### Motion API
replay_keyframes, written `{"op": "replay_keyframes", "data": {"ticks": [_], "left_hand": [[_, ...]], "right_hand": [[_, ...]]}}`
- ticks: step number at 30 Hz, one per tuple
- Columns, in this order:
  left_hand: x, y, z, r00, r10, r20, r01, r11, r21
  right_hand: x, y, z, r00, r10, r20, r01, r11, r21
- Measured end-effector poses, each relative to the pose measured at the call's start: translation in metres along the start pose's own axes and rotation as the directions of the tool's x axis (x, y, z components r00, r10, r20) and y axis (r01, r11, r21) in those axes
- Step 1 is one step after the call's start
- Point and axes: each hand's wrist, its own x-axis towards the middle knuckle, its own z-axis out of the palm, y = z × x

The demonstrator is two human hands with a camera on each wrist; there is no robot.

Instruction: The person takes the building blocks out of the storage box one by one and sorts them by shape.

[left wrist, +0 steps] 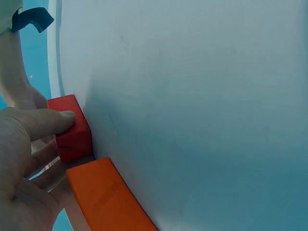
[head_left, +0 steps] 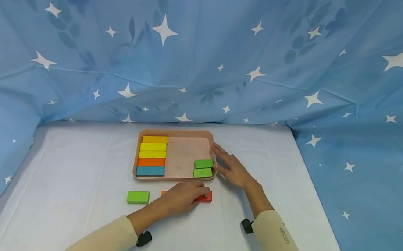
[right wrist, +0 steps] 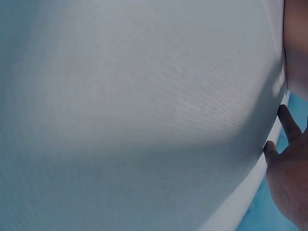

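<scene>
My left hand (head_left: 182,195) pinches a red block (left wrist: 77,139) just in front of the tray, thumb on one face and fingers behind it. Beside it on the white tabletop lies an orange block (left wrist: 108,195), mostly covered by the left hand in the head view. My right hand (head_left: 235,172) touches the right rim of a pink tray (head_left: 182,158) with its fingers extended. Two green blocks (head_left: 204,164) sit in the tray's near right corner, close to the right fingertips.
Along the tray's left side, yellow blocks (head_left: 153,146), an orange block (head_left: 151,162) and a blue block (head_left: 150,171) form a column. Another green block (head_left: 138,197) lies on the white tabletop (head_left: 66,191), left of the left wrist. A blue starry curtain (head_left: 194,75) borders the table.
</scene>
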Motion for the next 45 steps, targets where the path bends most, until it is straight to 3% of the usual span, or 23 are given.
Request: {"op": "replay_keyframes", "data": {"ticks": [7, 19, 24, 29, 34, 38, 41, 45], "left_hand": [[0.000, 0.002, 0.004, 1.000, 0.006, -0.013, -0.006, 0.999, 0.038], [0.000, 0.004, 0.004, 0.999, -0.028, 0.031, 0.027, 0.998, 0.054], [0.003, 0.003, -0.006, 1.000, -0.018, -0.024, 0.019, 0.999, 0.032], [0.022, -0.006, -0.026, 0.995, -0.068, -0.069, 0.067, 0.998, -0.020], [0.045, -0.022, -0.039, 0.981, -0.188, 0.043, 0.188, 0.982, 0.000], [0.056, -0.031, -0.039, 0.962, -0.228, 0.150, 0.218, 0.973, 0.078], [0.060, -0.037, -0.037, 0.955, -0.241, 0.176, 0.224, 0.968, 0.110], [0.059, -0.043, -0.039, 0.955, -0.249, 0.162, 0.232, 0.966, 0.117]], "right_hand": [[0.000, 0.002, 0.000, 1.000, 0.008, 0.006, -0.008, 1.000, 0.000], [-0.002, 0.003, 0.000, 1.000, 0.025, 0.009, -0.025, 1.000, 0.006], [-0.002, 0.004, 0.000, 1.000, 0.022, 0.000, -0.022, 1.000, -0.001], [-0.002, 0.006, 0.000, 1.000, 0.004, -0.007, -0.004, 1.000, 0.009], [-0.001, 0.006, 0.003, 1.000, -0.003, 0.003, 0.003, 1.000, 0.019], [0.000, 0.005, 0.003, 1.000, -0.002, 0.009, 0.002, 1.000, 0.008], [0.000, 0.003, 0.002, 1.000, -0.006, 0.007, 0.006, 1.000, 0.002], [0.000, 0.002, 0.000, 1.000, -0.008, -0.001, 0.008, 1.000, 0.002]]}}
